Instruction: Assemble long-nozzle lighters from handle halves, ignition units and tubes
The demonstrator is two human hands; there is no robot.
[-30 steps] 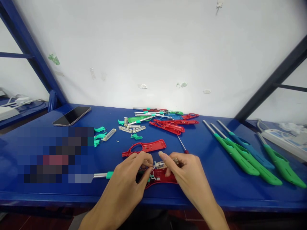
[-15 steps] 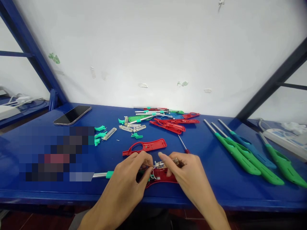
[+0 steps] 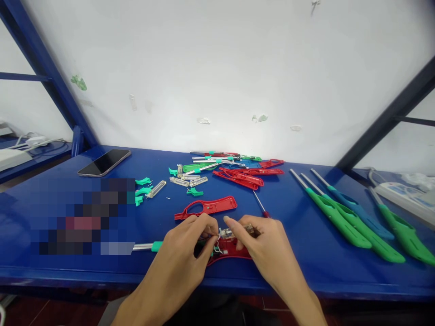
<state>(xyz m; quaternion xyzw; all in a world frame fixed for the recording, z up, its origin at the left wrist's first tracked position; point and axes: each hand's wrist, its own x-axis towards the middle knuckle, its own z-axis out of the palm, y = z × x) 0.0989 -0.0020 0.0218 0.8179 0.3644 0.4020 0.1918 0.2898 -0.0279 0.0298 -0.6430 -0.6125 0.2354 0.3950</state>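
Near the table's front edge lies a red casing half [image 3: 234,251], with a metal tube [image 3: 142,247] and green collar reaching out to its left. My right hand [image 3: 263,237] pinches a clear reservoir [image 3: 227,233] above this casing. Thumb and finger of my left hand [image 3: 190,246] are pressed together at the reservoir's left end, on a thin white wire [image 3: 217,246]. Part of the casing is hidden under my left hand. Just beyond my hands rests another red casing half [image 3: 217,206], inner side up.
A screwdriver [image 3: 261,203] lies behind my right hand. Finished-looking green lighters [image 3: 340,222] and a blue one [image 3: 360,213] are at the right. Red shells [image 3: 241,177], clear reservoirs [image 3: 179,181] and green triggers [image 3: 195,192] lie farther back. A phone [image 3: 105,163] is back left.
The view has shifted very slightly. Both hands keep nearly the same grip and position over the red casing.
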